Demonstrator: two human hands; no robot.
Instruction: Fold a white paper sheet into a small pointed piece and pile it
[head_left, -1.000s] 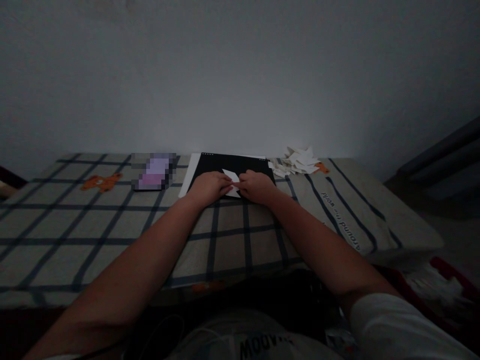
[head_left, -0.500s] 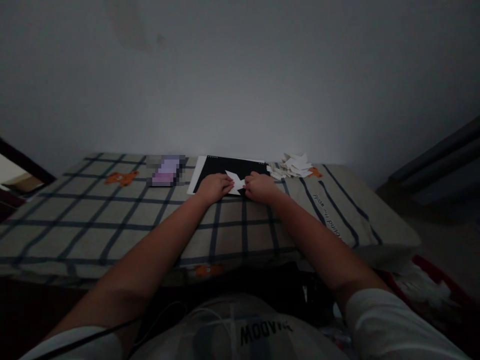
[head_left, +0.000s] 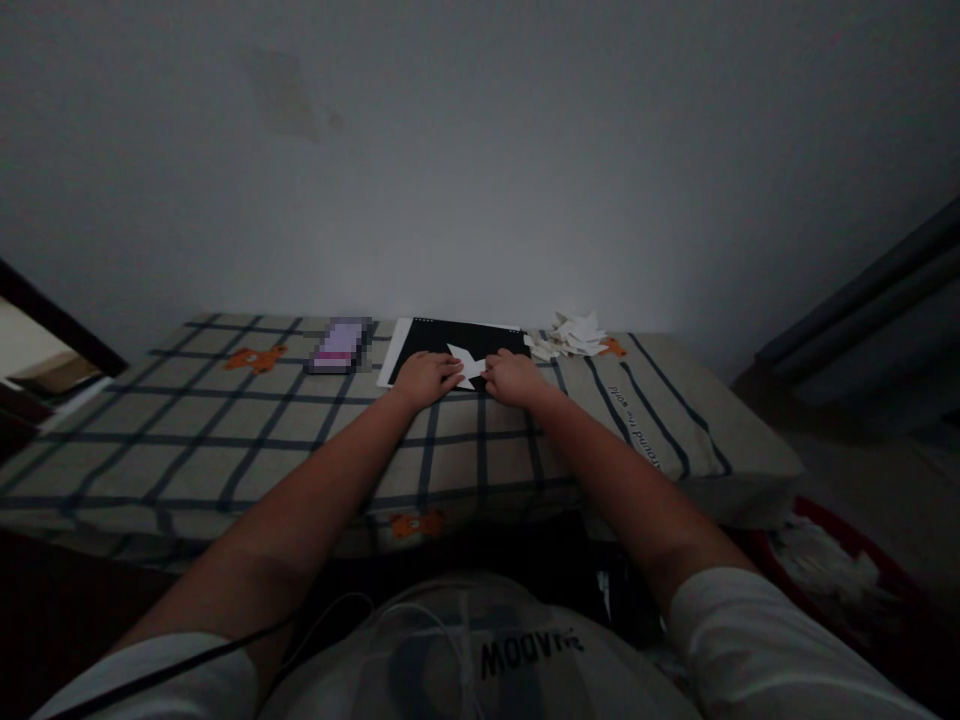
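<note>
A small folded white paper with pointed ends lies over a black sheet or pad, which rests on a white sheet. My left hand presses on the folded paper's left side, fingers bent over it. From the other side, my right hand pinches the paper's right end between thumb and fingers. Both hands rest low over the black surface, a short gap apart. The fingertips partly hide the paper's edges.
A pile of white paper pieces sits right of the black sheet. To the left lies a blurred phone. The checked tablecloth covers the table against a wall. A red bin with crumpled paper stands below, right.
The view has shifted slightly, so the table and wall sit a little differently in the picture. Both hands stay on the folded paper with hardly any change.
</note>
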